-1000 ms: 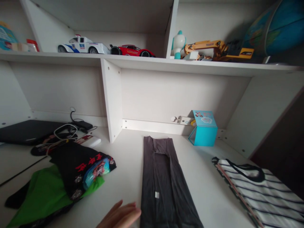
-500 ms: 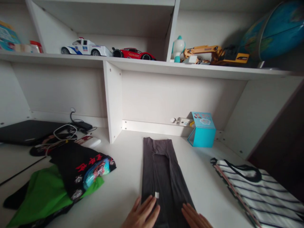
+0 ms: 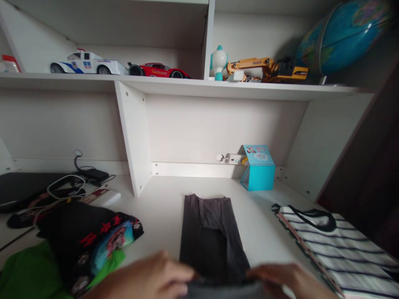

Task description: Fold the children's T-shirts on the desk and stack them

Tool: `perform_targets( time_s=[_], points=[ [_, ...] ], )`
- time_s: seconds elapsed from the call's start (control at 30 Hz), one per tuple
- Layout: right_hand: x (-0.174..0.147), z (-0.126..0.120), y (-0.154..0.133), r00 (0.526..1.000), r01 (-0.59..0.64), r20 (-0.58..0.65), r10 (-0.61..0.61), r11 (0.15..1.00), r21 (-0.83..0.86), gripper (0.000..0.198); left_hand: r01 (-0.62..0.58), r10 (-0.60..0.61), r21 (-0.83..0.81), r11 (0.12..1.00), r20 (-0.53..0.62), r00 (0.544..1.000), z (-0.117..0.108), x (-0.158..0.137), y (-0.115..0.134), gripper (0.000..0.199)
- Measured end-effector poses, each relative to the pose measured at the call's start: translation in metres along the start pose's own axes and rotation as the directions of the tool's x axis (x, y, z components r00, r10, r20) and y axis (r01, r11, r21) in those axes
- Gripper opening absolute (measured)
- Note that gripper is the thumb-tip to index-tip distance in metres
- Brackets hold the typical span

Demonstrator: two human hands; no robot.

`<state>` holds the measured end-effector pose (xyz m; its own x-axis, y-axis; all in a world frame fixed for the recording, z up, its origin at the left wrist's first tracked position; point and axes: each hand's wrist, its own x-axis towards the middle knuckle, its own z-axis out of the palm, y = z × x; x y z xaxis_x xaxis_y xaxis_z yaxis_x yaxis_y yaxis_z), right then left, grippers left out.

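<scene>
1. Dark grey garment [image 3: 212, 245], seen in my head view: it lies lengthwise on the white desk [image 3: 162, 224], at the lower centre, its far end flat and its near part gathered in a raised band between my two hands
2. Left hand [image 3: 158, 276], blurred: I have thumb and fingers closed in a pinch on the left end of that band, with only the cloth's thickness between them, as far as the blur lets me judge
3. Right hand [image 3: 286, 276], also blurred: I have its fingers bent onto the right end of the same band, drawn in on the cloth; the exact place of the thumb I cannot tell
4. To the left of the garment, well apart from it: a black printed garment [image 3: 68, 232] with red lettering, lying partly over a green cloth [image 3: 29, 268]
5. To the right: a folded striped shirt [image 3: 346, 249], dark at the collar, nearest to my right hand among the surrounding things
6. Behind: a turquoise desk calendar [image 3: 261, 177], upright beside a wall socket [image 3: 233, 159]
7. Above: a shelf [image 3: 174, 88] bearing a white toy truck [image 3: 89, 64], a red toy car [image 3: 158, 70], a yellow toy excavator [image 3: 266, 68] and a globe [image 3: 343, 39]
</scene>
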<state>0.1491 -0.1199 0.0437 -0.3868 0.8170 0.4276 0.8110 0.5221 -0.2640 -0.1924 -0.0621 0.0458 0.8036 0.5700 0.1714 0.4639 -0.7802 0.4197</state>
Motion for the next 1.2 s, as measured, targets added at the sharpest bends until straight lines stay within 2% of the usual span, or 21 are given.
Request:
perform_targets(
  time_s=[0.03, 0.1, 0.2, 0.3, 0.43, 0.53, 0.73, 0.87, 1.0, 1.2],
  points=[
    [0.029, -0.004, 0.014, 0.998, 0.022, 0.059, -0.023, 0.999, 0.026, 0.024, 0.037, -0.036, -0.039, 0.999, 0.029, 0.999, -0.016, 0.025, -0.015, 0.027],
    [0.089, -0.001, 0.043, 0.942, -0.104, 0.324, 0.086, 0.994, 0.038, 0.021, 0.105, -0.101, -0.062, 0.993, 0.057, 0.993, -0.038, 0.08, -0.049, 0.025],
    [0.157, 0.028, 0.079, 0.908, -0.191, 0.372, 0.191, 0.981, -0.036, 0.015, 0.281, -0.28, -0.032, 0.959, 0.036, 0.959, -0.04, 0.145, -0.102, 0.013],
    [0.182, 0.062, 0.105, 0.873, -0.242, 0.412, 0.261, 0.965, -0.098, 0.021, 0.34, -0.338, -0.023, 0.94, 0.06, 0.939, -0.022, 0.17, -0.139, 0.012],
    [0.179, 0.084, 0.129, 0.852, -0.288, 0.415, 0.318, 0.948, -0.135, 0.026, 0.342, -0.342, -0.018, 0.939, 0.003, 0.94, -0.01, 0.17, -0.162, 0.016],
    [0.173, 0.095, 0.139, 0.845, -0.363, 0.354, 0.401, 0.916, -0.172, 0.028, 0.376, -0.375, 0.012, 0.926, -0.065, 0.925, -0.005, 0.17, -0.169, 0.016],
    [0.163, 0.118, 0.145, 0.778, -0.523, 0.277, 0.564, 0.825, -0.213, 0.03, 0.472, -0.46, 0.071, 0.879, -0.132, 0.878, 0.02, 0.177, -0.166, 0.026],
    [0.162, 0.101, 0.152, 0.794, -0.527, 0.255, 0.552, 0.834, -0.163, 0.026, 0.403, -0.393, 0.059, 0.913, -0.13, 0.91, 0.003, 0.183, -0.152, 0.021],
    [0.162, 0.087, 0.156, 0.817, -0.53, 0.203, 0.54, 0.842, -0.106, 0.03, 0.293, -0.289, 0.025, 0.956, -0.116, 0.95, -0.019, 0.19, -0.135, 0.023],
    [0.159, 0.119, 0.137, 0.769, -0.611, 0.184, 0.612, 0.789, -0.066, 0.032, 0.306, -0.293, 0.052, 0.951, -0.173, 0.94, -0.008, 0.181, -0.113, 0.024]
  ],
)
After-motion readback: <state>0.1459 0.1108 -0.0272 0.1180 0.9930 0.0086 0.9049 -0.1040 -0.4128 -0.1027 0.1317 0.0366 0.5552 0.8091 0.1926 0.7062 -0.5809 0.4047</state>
